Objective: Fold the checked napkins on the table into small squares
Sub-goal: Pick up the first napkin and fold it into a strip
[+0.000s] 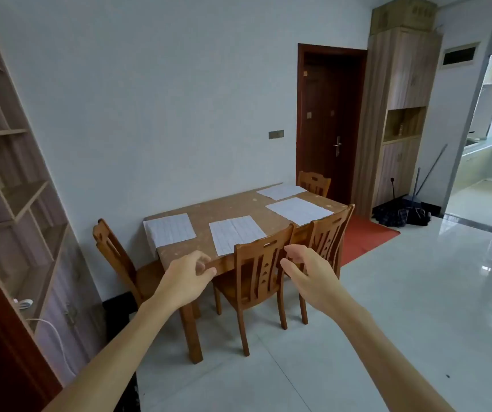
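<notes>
Several white checked napkins lie flat and unfolded on the wooden table (pixel 233 203). One napkin (pixel 170 229) hangs over the near left corner, a second napkin (pixel 235 233) sits mid-table at the front edge, a third napkin (pixel 298 210) lies right of it, and another napkin (pixel 282 191) is at the far end. My left hand (pixel 187 278) and my right hand (pixel 307 273) are stretched out in the air short of the table, fingers loosely curled and apart, holding nothing.
Two wooden chairs (pixel 261 272) (pixel 326 233) are pushed in along the table's near side, one chair (pixel 114 254) stands at the left end, another chair (pixel 313 182) at the far end. A shelf unit (pixel 10 203) lines the left wall. Pale tiled floor (pixel 402 292) opens to the right.
</notes>
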